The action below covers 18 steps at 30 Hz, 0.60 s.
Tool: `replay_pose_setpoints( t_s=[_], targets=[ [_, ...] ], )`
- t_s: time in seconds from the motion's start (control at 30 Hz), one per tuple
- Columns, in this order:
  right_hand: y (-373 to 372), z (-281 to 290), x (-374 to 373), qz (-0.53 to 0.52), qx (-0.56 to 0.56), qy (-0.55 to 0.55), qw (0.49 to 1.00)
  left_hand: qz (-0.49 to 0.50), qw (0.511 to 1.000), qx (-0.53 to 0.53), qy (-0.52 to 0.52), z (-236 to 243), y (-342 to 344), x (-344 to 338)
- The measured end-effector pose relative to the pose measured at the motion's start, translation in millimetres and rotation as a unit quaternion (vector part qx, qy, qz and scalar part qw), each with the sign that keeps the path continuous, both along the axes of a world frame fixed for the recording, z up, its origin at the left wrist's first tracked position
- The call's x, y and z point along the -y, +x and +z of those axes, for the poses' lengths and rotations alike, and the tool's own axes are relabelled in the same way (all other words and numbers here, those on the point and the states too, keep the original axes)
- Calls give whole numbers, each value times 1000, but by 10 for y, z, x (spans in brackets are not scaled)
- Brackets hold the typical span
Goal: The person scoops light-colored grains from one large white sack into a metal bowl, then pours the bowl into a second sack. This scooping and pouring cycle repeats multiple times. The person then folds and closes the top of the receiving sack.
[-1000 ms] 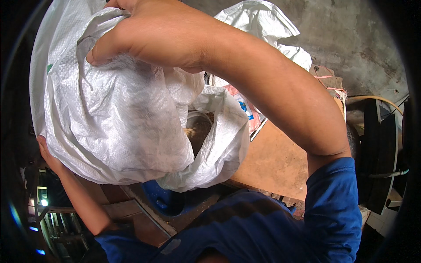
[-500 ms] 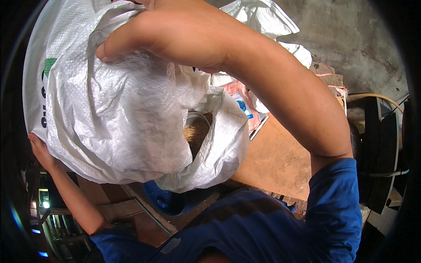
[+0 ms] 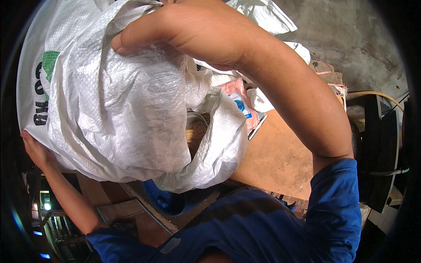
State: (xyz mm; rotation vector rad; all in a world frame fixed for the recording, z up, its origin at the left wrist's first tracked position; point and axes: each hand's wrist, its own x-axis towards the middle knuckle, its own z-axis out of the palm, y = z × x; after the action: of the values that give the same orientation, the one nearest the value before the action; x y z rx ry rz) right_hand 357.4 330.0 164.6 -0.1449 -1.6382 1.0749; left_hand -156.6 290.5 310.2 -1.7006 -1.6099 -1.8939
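Observation:
A large white woven sack (image 3: 118,105) with a green patch and dark print fills the left and middle. My right hand (image 3: 193,35) reaches across its top, thumb pressed on the fabric; the other fingers are hidden. At the sack's lower left edge, my left hand (image 3: 38,152) holds it from the side, its fingers partly behind the fabric. Below the sack's right side gapes a second, rolled-down white sack (image 3: 223,136). Inside that opening I see brown loose material (image 3: 194,136) and the pale rim of a round container (image 3: 198,115).
A pink packet (image 3: 237,97) with a blue and white label lies beyond the lower sack. To the right is an orange-brown board (image 3: 278,153). A blue tub (image 3: 164,199) sits below the sacks, near my body. Dark slats (image 3: 377,153) stand at far right.
My right hand has shifted slightly right and up on the sack. The sack's left side has swung a little left with my left hand, showing more of the print and green patch.

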Motion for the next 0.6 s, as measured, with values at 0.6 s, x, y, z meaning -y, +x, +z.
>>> replay_pose_setpoints(
  t_s=[0.6],
  targets=[
    [-48,-92,96,-118,18,7,993,47,993,-104,1,259,11,-86]
  ],
)
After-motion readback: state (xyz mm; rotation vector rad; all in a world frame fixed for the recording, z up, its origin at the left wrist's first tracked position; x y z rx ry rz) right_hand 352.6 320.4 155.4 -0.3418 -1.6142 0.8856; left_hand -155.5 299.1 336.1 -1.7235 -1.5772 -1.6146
